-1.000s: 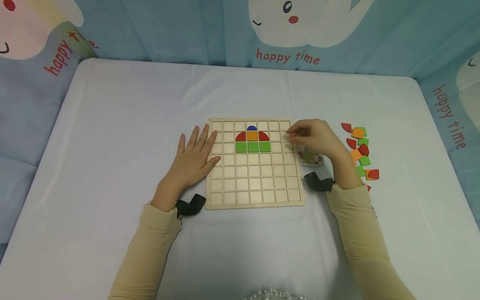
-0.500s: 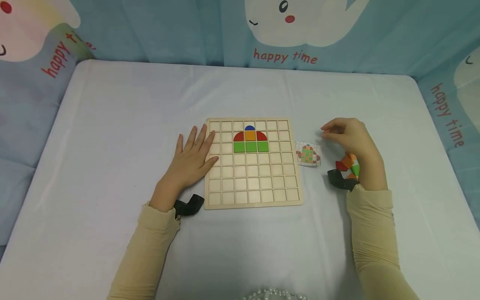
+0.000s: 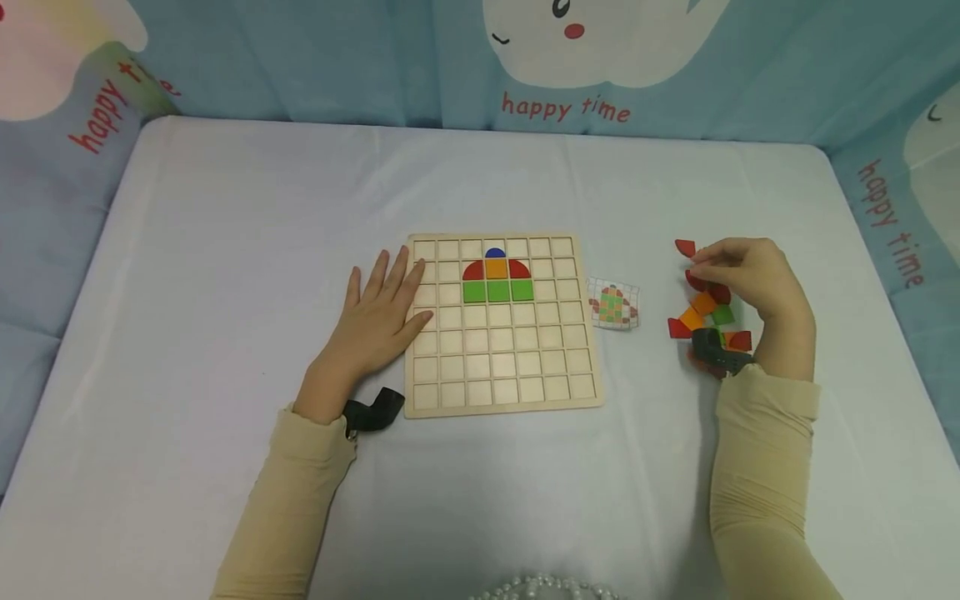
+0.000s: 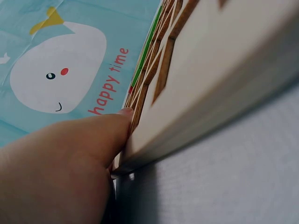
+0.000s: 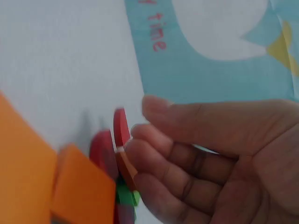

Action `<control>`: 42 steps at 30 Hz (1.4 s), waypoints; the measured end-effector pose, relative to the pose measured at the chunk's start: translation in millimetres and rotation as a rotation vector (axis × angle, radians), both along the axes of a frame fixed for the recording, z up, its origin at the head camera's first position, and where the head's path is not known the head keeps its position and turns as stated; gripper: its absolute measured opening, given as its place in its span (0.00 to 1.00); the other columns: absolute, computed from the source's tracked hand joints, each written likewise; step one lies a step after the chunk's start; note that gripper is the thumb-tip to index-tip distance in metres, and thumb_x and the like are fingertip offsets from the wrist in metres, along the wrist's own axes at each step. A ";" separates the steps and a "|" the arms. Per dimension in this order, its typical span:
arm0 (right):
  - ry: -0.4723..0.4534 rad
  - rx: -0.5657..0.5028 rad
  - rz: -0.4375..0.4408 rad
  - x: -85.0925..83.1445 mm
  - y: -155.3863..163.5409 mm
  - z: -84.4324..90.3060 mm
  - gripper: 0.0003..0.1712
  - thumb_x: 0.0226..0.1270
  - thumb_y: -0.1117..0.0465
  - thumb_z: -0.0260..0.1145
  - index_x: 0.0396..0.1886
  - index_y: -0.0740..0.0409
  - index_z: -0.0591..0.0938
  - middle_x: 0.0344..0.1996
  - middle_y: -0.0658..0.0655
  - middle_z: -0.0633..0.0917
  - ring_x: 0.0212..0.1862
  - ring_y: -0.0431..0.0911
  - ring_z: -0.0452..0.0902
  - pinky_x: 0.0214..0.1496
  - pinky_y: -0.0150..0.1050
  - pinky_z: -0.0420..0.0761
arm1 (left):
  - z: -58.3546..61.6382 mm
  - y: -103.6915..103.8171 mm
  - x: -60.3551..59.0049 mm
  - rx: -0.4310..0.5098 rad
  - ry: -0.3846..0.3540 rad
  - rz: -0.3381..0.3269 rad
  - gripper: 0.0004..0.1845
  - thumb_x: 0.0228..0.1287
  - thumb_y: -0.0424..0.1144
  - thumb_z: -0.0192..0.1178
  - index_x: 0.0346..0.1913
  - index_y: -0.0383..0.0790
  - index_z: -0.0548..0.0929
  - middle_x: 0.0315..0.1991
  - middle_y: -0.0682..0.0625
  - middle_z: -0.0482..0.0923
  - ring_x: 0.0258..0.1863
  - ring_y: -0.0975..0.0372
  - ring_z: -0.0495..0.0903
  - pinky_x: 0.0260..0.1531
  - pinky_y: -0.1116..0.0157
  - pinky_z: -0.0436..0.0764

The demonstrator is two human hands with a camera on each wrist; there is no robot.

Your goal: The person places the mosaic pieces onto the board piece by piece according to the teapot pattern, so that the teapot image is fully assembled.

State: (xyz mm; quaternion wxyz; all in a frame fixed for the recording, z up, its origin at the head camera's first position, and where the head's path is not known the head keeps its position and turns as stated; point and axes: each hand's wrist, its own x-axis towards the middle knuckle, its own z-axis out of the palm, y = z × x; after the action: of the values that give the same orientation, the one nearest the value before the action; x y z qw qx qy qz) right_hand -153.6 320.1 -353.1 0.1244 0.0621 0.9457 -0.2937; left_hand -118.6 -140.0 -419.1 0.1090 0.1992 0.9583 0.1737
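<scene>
Over on the desk's right side, the right hand hovered with fingers curled over a loose pile of pieces, its fingertips touching thin red and orange tiles; whether it pinched one I cannot tell. These were flat painted shapes: red quarter-rounds, orange and green squares. Well apart, the left hand lay flat, fingers spread, against the left edge of the wooden grid board, with a small pattern card between board and pile.
</scene>
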 end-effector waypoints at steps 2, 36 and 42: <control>-0.009 0.021 -0.002 -0.1 2.5 -0.5 0.24 0.65 0.50 0.64 0.50 0.65 0.80 0.37 0.55 0.85 0.37 0.43 0.74 0.40 0.39 0.72 | 0.5 -0.4 0.1 0.001 -0.001 0.002 0.37 0.74 0.55 0.39 0.76 0.42 0.40 0.75 0.45 0.29 0.72 0.52 0.25 0.65 0.47 0.24; -0.024 0.113 0.018 -1.6 -10.2 -4.0 0.18 0.64 0.55 0.65 0.46 0.65 0.81 0.39 0.67 0.82 0.31 0.52 0.77 0.31 0.37 0.76 | 0.5 0.1 -0.3 0.001 -0.006 -0.004 0.37 0.74 0.54 0.39 0.76 0.41 0.40 0.75 0.45 0.29 0.72 0.53 0.24 0.65 0.47 0.24; -0.029 0.109 -0.031 -2.5 -7.7 -3.9 0.20 0.66 0.53 0.62 0.48 0.65 0.81 0.38 0.66 0.83 0.31 0.52 0.78 0.38 0.47 0.77 | 1.3 0.3 -0.5 0.001 -0.007 0.000 0.37 0.74 0.54 0.39 0.76 0.41 0.41 0.75 0.45 0.30 0.72 0.52 0.25 0.65 0.47 0.24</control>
State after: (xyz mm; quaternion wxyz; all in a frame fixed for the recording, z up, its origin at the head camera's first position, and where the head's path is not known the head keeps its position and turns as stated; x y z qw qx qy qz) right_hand -156.1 312.4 -356.9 0.1299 0.0876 0.9573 -0.2428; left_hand -119.0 -139.7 -417.8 0.1125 0.1986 0.9578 0.1748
